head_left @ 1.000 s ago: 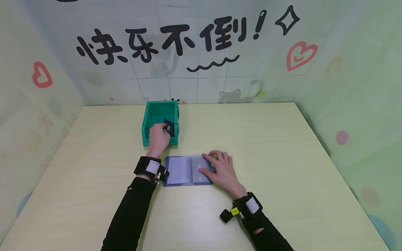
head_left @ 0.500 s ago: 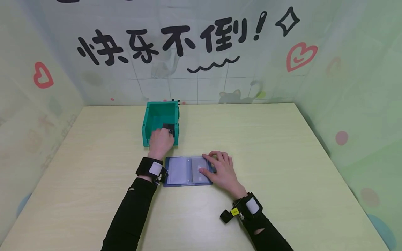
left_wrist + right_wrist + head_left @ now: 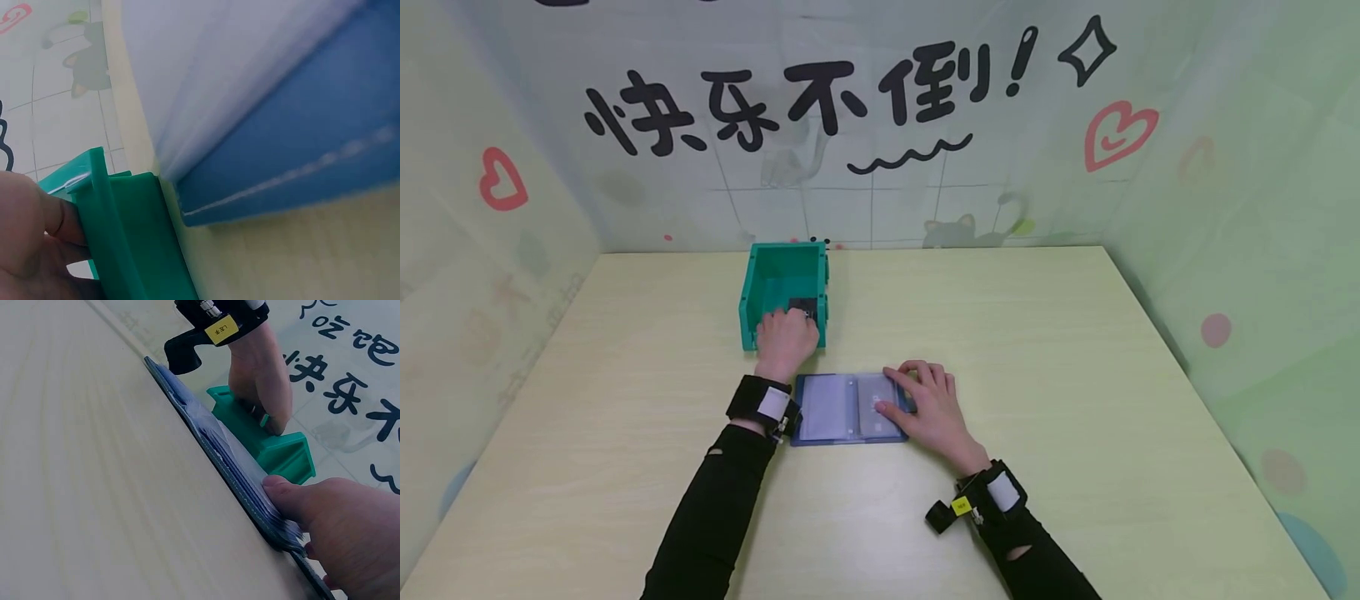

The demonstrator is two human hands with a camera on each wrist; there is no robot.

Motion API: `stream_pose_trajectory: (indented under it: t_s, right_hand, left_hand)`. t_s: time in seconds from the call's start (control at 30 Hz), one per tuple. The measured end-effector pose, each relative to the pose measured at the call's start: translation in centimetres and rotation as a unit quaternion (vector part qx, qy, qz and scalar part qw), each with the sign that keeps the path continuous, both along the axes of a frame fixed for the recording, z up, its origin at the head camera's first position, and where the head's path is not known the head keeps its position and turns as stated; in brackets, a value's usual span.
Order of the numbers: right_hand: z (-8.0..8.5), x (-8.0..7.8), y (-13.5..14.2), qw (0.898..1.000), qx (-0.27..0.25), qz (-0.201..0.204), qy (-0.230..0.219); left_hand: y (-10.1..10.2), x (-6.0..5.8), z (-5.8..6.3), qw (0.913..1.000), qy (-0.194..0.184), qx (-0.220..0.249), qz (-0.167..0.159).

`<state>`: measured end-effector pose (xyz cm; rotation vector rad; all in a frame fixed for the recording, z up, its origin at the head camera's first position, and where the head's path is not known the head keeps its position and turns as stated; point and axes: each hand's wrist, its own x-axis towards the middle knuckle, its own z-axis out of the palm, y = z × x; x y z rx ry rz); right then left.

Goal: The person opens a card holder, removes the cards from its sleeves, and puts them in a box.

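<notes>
A blue card album [image 3: 826, 408] with clear plastic pages lies spread open on the table. My right hand [image 3: 934, 412] rests at its right side, thumb on the right page and index finger near the top edge. In the right wrist view the thumb [image 3: 280, 486] presses the stacked pages. My left hand [image 3: 786, 343] reaches over the front of a green bin [image 3: 786, 271], its fingertips hidden inside. Just beyond its knuckles shows a black card-like piece [image 3: 803, 306] in the bin; whether the fingers hold it is hidden. The left wrist view shows fingers [image 3: 62, 222] over the bin's wall.
The light wooden table [image 3: 1060, 350] carries the bin at the back left, with the album in front of it. A printed cloth backdrop [image 3: 865, 200] stands behind the table's far edge and along both sides.
My left hand has moved slightly down and to the right in the bin. The black piece was raised and tilted by the fingers and now sits lower. The right hand stays put.
</notes>
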<state>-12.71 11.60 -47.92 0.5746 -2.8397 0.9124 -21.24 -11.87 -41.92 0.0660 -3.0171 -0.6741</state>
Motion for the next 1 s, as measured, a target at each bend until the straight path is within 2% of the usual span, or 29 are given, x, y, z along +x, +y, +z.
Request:
stream_pose_trajectory:
  t_s: [0.1,0.17,0.23,0.3,0.4,0.47,0.53,0.63,0.77,0.87,1.0]
  right_hand:
    - [-0.1,-0.1,-0.1,1.0,-0.001,0.0,-0.002]
    - [-0.1,-0.1,-0.1,1.0,-0.001,-0.001,-0.002]
    - [-0.2,-0.1,-0.1,1.0,0.0,-0.001,0.0]
    - [-0.2,-0.1,-0.1,1.0,-0.001,-0.002,0.003]
    - [0.0,-0.1,-0.1,1.0,-0.005,-0.004,0.007]
    - [0.0,-0.1,-0.1,1.0,-0.009,-0.007,0.007]
    - [0.0,-0.2,-0.2,1.0,-0.013,-0.009,0.002]
    - [-0.1,-0.3,-0.2,1.0,-0.027,-0.013,-0.005]
    - [-0.2,-0.4,-0.3,0.998,-0.066,-0.019,-0.003]
    - [-0.3,-0.3,-0.4,0.993,-0.115,-0.016,0.025]
    - [-0.5,-0.2,-0.5,0.981,-0.172,0.01,0.092]
  left_hand:
    - [0.1,0.5,-0.2,0.9988,0.044,0.02,0.003]
    - [0.3,1.4,-0.1,0.9951,0.084,0.052,-0.005]
    - [0.7,2.6,0.2,0.9907,0.097,0.093,-0.023]
    - [1.1,4.0,0.4,0.9867,0.073,0.133,-0.056]
    - [1.5,6.0,0.4,0.9796,-0.017,0.163,-0.116]
    - [1.5,6.9,0.2,0.9697,-0.071,0.174,-0.155]
    - [1.5,7.6,-0.1,0.9608,-0.106,0.181,-0.181]
    - [1.4,8.2,-0.4,0.9535,-0.124,0.196,-0.192]
    - [1.2,8.3,-0.7,0.9522,-0.128,0.203,-0.189]
    - [1.1,8.2,-0.9,0.9506,-0.132,0.208,-0.188]
    - [0.9,8.0,-1.4,0.9476,-0.134,0.217,-0.193]
